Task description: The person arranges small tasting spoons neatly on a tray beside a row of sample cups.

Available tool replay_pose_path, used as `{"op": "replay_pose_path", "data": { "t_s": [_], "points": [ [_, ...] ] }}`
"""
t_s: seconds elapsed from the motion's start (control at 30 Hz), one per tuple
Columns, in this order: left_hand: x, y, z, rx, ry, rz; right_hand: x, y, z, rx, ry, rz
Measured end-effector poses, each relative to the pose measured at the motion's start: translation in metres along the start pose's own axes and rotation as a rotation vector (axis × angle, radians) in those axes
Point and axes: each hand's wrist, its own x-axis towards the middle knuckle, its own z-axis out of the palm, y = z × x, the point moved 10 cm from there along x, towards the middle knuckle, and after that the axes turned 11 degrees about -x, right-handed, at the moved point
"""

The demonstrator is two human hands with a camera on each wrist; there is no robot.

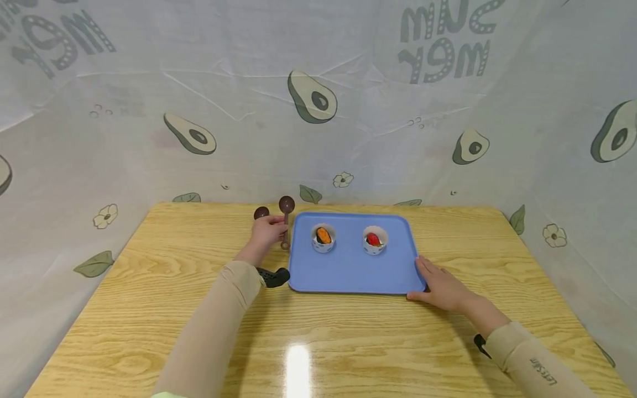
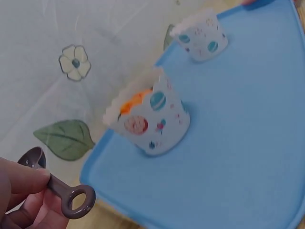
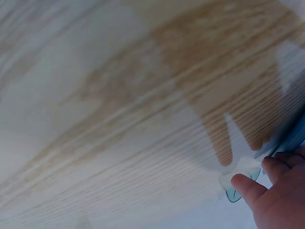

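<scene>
In the head view, my left hand (image 1: 269, 231) pinches a dark brown spoon (image 1: 286, 205) by its handle, just left of a blue tray (image 1: 348, 276). The handle ends in a ring, seen close in the left wrist view. A second dark bowl (image 1: 261, 212) shows beyond that hand, its lower part hidden. My right hand (image 1: 443, 286) rests at the tray's near right corner, fingers on the right rim and thumb by the front edge. Two patterned paper cups stand on the tray: the left cup (image 2: 162, 124) holds an orange-topped piece, the right cup (image 1: 374, 247) a red one.
The wooden table (image 1: 348, 342) extends in front of the tray and to both sides. A white cloth (image 1: 239, 110) printed with avocados hangs behind the table's back edge and along both sides.
</scene>
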Motion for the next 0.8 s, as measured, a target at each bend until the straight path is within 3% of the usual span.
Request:
{"op": "replay_pose_path", "data": {
  "t_s": [0.37, 0.8],
  "points": [
    [-0.009, 0.008, 0.018, -0.061, -0.036, -0.052, 0.000, 0.002, 0.000, 0.000, 0.005, -0.009],
    [-0.020, 0.015, 0.034, -0.082, -0.134, -0.074, 0.000, 0.000, 0.001, -0.010, 0.009, -0.019]
  ]
}}
